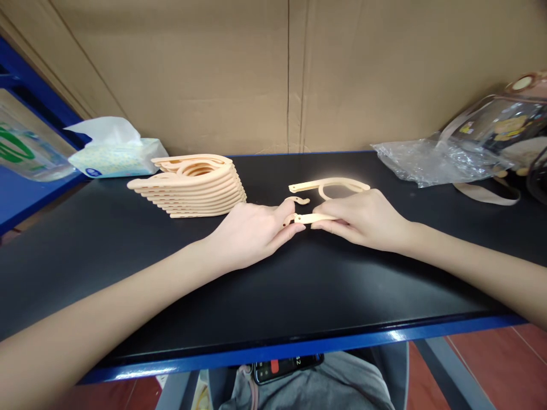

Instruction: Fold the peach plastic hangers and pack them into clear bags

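Left hand (pixel 256 233): pinching small curved piece (pixel 289 218). Right hand (pixel 363 221): pinching holed strip (pixel 317 218). Between them, alignment probably best kept steady.

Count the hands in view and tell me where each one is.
2. The left hand pinches a small beige piece, right of the hanger stack; the right hand grips a beige strip. No others show.

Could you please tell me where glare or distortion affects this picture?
Head view, front: glare streaks the table's blue edge; head view, right: the clear plastic glints; head view, far left: the container looks stretched and soft; head view, middle: left hand and right hand look clearer.
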Available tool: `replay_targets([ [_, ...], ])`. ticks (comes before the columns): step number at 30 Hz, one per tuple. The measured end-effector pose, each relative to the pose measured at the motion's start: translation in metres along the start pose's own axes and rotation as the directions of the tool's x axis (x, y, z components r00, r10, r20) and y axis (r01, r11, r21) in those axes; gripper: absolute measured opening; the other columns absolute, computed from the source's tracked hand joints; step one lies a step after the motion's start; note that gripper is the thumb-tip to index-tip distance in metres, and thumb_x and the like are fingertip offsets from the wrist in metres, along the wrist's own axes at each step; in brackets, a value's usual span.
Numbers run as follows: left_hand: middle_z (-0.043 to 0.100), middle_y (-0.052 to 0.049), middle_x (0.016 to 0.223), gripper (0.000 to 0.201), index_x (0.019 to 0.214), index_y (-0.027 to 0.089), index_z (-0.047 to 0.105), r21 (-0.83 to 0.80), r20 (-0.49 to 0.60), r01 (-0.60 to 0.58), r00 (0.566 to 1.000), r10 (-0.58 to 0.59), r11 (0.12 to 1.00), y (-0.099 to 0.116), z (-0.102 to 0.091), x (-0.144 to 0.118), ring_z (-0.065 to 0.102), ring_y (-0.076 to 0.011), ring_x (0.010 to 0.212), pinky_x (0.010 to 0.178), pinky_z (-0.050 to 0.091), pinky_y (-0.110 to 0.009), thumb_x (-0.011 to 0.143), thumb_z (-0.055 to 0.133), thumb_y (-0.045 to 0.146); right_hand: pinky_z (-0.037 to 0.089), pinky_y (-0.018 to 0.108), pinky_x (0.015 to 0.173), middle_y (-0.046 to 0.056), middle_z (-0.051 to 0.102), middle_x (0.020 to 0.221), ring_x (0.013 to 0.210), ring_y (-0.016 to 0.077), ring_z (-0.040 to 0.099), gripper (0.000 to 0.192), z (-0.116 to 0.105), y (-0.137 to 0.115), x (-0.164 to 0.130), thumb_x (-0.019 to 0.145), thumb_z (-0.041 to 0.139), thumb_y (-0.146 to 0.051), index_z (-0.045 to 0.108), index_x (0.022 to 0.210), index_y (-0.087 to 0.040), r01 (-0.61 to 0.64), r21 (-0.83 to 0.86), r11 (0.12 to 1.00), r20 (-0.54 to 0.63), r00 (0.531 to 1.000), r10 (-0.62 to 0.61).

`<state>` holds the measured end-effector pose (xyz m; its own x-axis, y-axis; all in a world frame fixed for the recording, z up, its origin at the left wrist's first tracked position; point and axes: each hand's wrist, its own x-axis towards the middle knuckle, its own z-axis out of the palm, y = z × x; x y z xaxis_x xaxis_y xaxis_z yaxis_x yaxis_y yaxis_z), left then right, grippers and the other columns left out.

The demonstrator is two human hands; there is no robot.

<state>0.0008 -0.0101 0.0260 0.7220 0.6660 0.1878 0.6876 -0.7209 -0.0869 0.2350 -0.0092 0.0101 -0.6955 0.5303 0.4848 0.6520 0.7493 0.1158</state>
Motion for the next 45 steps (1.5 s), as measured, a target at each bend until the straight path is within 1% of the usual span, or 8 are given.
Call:
replay_targets([
  [6,0.067,0.000,0.067,0.027,0.093,0.017,0.048,0.049,0.036,-0.042,0.999,0.040,0.998,-0.0016,0.0014,-0.0004,0.062,-0.0155,0.053,0.044,0.024,-0.024,0.101,0.034,0.040,0.029,0.024,0.051,-0.001,0.068,0.068,0.057,0.0106,0.055,0.042,0.0015,-0.0011,-0.0002,0.100,0.038,-0.044,0.071,0.087,-0.021,0.010,-0.002,1.000,0.007,1.000,-0.010],
  [12,0.067,-0.001,0.069,0.026,0.090,0.017,0.047,0.040,0.075,-0.050,0.996,0.047,0.998,-0.0016,0.0009,0.0003,0.063,-0.0177,0.056,0.046,0.026,-0.024,0.101,0.034,0.037,0.028,0.024,0.051,-0.001,0.070,0.070,0.059,0.0115,0.058,0.042,0.0034,-0.0012,-0.0005,0.101,0.037,-0.044,0.070,0.088,-0.021,0.014,0.016,1.000,0.009,1.000,-0.014],
  [23,0.069,-0.004,0.072,0.027,0.096,0.014,0.048,0.192,0.031,-0.117,0.993,0.113,0.974,-0.0035,0.0049,-0.0004,0.064,-0.0185,0.056,0.042,0.021,-0.026,0.101,0.032,0.036,0.030,0.025,0.054,0.000,0.068,0.071,0.062,0.0129,0.056,0.040,0.0014,-0.0021,-0.0001,0.100,0.040,-0.044,0.071,0.088,-0.022,-0.008,0.053,0.999,0.035,0.999,0.006],
  [29,0.068,-0.003,0.072,0.028,0.095,0.014,0.049,0.149,0.017,-0.130,0.991,0.129,0.980,-0.0046,0.0056,0.0007,0.064,-0.0190,0.056,0.043,0.024,-0.025,0.102,0.031,0.035,0.030,0.024,0.053,-0.001,0.068,0.069,0.060,0.0119,0.057,0.040,0.0024,-0.0027,-0.0010,0.100,0.040,-0.044,0.070,0.088,-0.021,-0.003,0.040,0.999,0.017,1.000,0.003],
  [34,0.068,-0.003,0.073,0.028,0.094,0.014,0.049,0.105,0.039,-0.123,0.992,0.120,0.987,-0.0044,0.0046,0.0011,0.064,-0.0187,0.056,0.044,0.027,-0.025,0.102,0.032,0.034,0.029,0.024,0.050,-0.002,0.068,0.068,0.058,0.0105,0.060,0.037,0.0045,-0.0036,-0.0009,0.100,0.041,-0.042,0.069,0.089,-0.021,0.003,0.042,0.999,0.000,1.000,-0.003],
  [36,0.068,-0.003,0.073,0.028,0.096,0.014,0.050,0.132,0.042,-0.132,0.991,0.128,0.982,-0.0044,0.0044,0.0010,0.064,-0.0195,0.056,0.043,0.025,-0.025,0.102,0.032,0.034,0.029,0.023,0.050,-0.002,0.069,0.069,0.058,0.0105,0.060,0.036,0.0043,-0.0036,-0.0008,0.100,0.042,-0.042,0.069,0.089,-0.021,0.012,0.040,0.999,-0.004,1.000,-0.012],
  [41,0.065,-0.003,0.062,0.037,0.099,0.012,0.052,0.242,0.018,-0.134,0.991,0.133,0.961,-0.0041,0.0040,0.0005,0.060,-0.0210,0.047,0.040,0.015,-0.027,0.102,0.027,0.039,0.030,0.023,0.051,-0.003,0.070,0.069,0.059,0.0102,0.061,0.036,0.0026,-0.0045,-0.0011,0.100,0.042,-0.041,0.069,0.090,-0.021,0.023,0.024,0.999,-0.034,0.999,-0.023],
  [45,0.066,-0.004,0.065,0.036,0.099,0.011,0.052,0.212,0.045,-0.120,0.993,0.113,0.970,-0.0035,0.0021,0.0003,0.061,-0.0208,0.049,0.040,0.017,-0.026,0.102,0.028,0.038,0.029,0.023,0.050,-0.003,0.070,0.069,0.058,0.0088,0.062,0.036,0.0027,-0.0061,-0.0013,0.101,0.041,-0.040,0.068,0.088,-0.020,0.030,0.019,0.999,-0.053,0.998,-0.029],
])
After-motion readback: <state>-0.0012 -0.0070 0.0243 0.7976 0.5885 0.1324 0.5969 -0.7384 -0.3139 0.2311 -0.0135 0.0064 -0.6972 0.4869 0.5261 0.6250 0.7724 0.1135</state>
